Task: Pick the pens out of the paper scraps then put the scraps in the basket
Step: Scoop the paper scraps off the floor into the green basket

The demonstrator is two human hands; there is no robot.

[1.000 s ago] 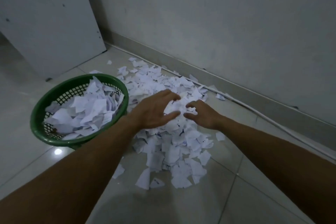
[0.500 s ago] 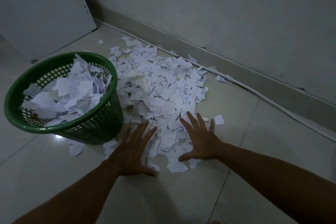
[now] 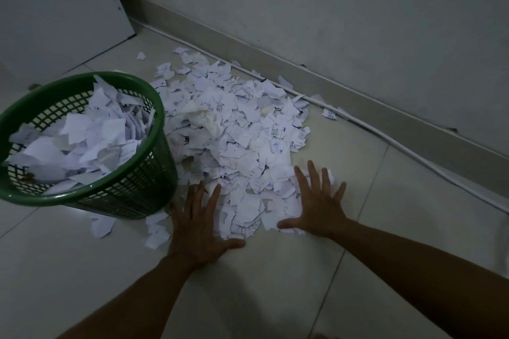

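Both hands have stayed flat on the floor since half a second ago, after drawing back a second ago from the top of the pile to its near edge. Left hand [image 3: 197, 231] lies palm down, forearm reaching in from the lower left, its fingers [image 3: 212, 201] straight and spread apart, tips resting on the nearest scraps, thumb stuck out sideways on bare tile. Right hand [image 3: 316, 205] is likewise palm down with fingers [image 3: 312, 176] splayed apart and straight, thumb pointing toward the left hand; it holds nothing, only presses on paper. Between the two thumbs and beyond all the fingertips spreads the pile of paper scraps [image 3: 237, 140], running away toward the wall. Just left of the left fingertips stands the green basket [image 3: 132, 190], already heaped with scraps. No pen can be made out among the paper. Beyond the pile a white cable [image 3: 385, 135] runs along the skirting.
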